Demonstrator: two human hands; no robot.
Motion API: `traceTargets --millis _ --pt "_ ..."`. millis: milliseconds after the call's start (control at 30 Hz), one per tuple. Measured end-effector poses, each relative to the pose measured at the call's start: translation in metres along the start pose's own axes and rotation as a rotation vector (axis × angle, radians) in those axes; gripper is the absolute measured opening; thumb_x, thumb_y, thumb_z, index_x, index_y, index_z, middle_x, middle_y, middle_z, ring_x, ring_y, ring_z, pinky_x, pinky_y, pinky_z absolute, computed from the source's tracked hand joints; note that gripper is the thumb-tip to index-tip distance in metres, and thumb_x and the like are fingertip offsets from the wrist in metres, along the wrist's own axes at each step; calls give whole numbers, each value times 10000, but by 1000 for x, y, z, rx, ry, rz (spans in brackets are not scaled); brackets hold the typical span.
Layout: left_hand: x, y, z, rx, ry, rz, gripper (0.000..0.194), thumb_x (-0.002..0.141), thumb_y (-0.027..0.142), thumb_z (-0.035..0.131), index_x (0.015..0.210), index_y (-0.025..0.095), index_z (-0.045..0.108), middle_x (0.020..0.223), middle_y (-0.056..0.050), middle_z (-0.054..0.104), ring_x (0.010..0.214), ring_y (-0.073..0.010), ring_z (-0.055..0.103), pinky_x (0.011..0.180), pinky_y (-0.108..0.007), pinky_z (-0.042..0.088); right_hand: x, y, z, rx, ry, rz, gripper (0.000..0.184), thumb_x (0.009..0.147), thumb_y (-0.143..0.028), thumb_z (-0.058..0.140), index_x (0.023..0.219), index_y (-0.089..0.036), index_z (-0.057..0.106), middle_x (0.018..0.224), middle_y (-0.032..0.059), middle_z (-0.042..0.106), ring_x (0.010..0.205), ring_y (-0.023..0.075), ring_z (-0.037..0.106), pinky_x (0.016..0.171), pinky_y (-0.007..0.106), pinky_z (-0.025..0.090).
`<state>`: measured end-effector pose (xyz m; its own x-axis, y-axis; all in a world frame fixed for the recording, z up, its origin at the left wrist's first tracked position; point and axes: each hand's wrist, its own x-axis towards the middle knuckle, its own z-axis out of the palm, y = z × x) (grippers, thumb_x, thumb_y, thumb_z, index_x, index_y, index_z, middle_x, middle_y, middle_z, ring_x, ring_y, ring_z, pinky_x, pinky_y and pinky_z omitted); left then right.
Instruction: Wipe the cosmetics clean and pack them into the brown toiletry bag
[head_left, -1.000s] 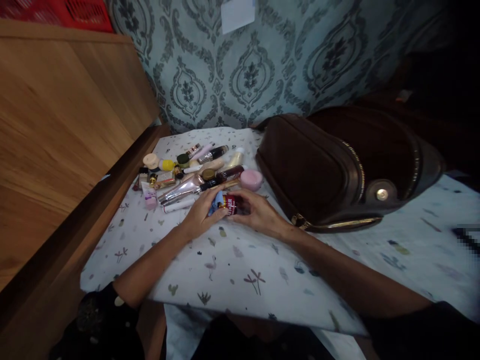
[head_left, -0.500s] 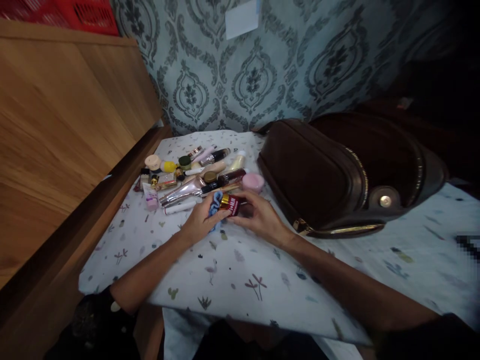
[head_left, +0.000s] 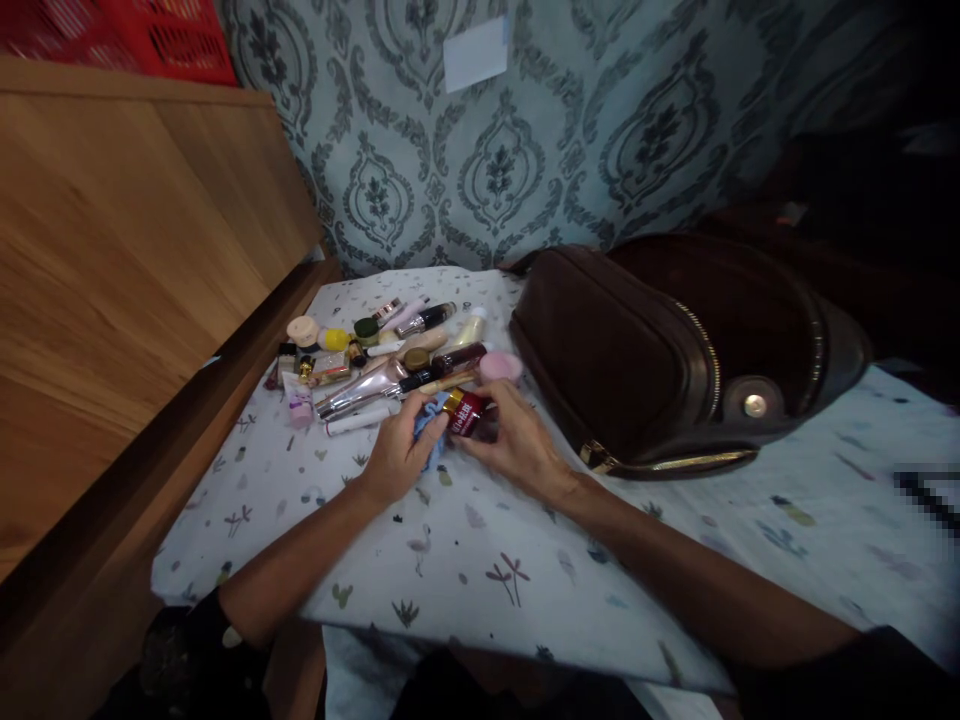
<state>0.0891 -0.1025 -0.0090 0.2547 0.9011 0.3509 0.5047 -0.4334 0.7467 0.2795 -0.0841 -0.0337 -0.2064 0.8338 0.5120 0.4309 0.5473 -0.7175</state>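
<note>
Between my two hands is a small dark red jar (head_left: 466, 412) with a gold lid (head_left: 452, 400) and pale lettering, tilted on its side. My right hand (head_left: 517, 440) grips its base end between thumb and fingers. In my left hand (head_left: 401, 450) a crumpled blue cloth (head_left: 429, 425) is pinched, pressed up against the gold lid. Just beyond my fingers lies a loose group of cosmetics: a pink round jar (head_left: 500, 368), a shiny pink tube (head_left: 364, 388), a white pen-like stick (head_left: 360, 418) and a small lilac tube (head_left: 298, 402).
A large brown leather bag (head_left: 600, 350) with gold zips lies to the right on the patterned white cloth (head_left: 465, 570). At the left rises a wooden cabinet (head_left: 150, 250), topped by a red plastic basket (head_left: 187, 45). Patterned wallpaper (head_left: 499, 170) covers the wall behind.
The jar has turned slightly in my hands, its lettering tilting more, with the blue cloth still at its lid. My view has shifted a little. The other cosmetics stay put.
</note>
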Motion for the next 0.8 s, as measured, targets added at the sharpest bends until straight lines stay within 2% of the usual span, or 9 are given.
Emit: traceTargets --millis 67,133,200,300,400,567,700,800 --pt "0 -1 0 18 42 20 281 1020 420 395 1055 209 577 830 -7 658 741 -159 600 739 -286 484 1 2 1 127 -15 29 348 742 -327 748 1003 -228 541 985 53 610 865 220 623 743 372 561" --pt "0 -3 0 17 93 54 299 1026 414 384 1101 208 587 953 -45 691 858 -185 631 826 -321 499 2 2 3 232 -57 34 357 745 -341 750 1020 -226 554 997 47 623 859 204 635 727 350 574" --pt "0 -5 2 19 112 121 306 1007 406 447 1198 199 566 1131 -94 668 1038 -222 624 941 -368 489 1 2 4 251 -90 6 351 731 -317 763 1010 -223 571 989 41 631 860 199 638 735 347 580" --pt "-1 -9 5 99 67 250 423 960 374 555 1333 179 504 1231 -138 596 1161 -260 577 1023 -420 465 0 4 7 277 -88 29 335 708 -299 775 963 -216 573 952 34 634 836 192 644 730 343 585" --pt "0 -12 7 188 58 341 404 967 323 552 1350 200 511 1211 -127 588 1153 -258 573 1022 -434 472 1 7 10 445 -99 165 386 680 -351 807 940 -215 557 931 22 656 823 186 669 754 348 601" --pt "2 -10 7 225 142 396 288 987 314 544 1258 221 569 1093 -85 613 1035 -223 603 942 -397 510 4 9 9 622 -131 332 492 611 -391 871 962 -214 574 955 29 698 894 207 694 891 411 590" --pt "0 -7 5 309 151 452 363 1011 288 485 1368 230 512 1218 -121 568 1124 -241 568 999 -425 478 5 -1 4 780 -155 385 517 630 -358 870 1056 -215 613 1064 45 714 1004 218 689 983 414 550" --pt "-1 -4 3 407 158 526 413 1012 239 464 1425 228 475 1261 -143 530 1157 -258 542 1010 -440 469 6 -9 1 969 -239 433 456 713 -378 797 1104 -204 640 1096 63 722 1017 230 691 969 413 556"
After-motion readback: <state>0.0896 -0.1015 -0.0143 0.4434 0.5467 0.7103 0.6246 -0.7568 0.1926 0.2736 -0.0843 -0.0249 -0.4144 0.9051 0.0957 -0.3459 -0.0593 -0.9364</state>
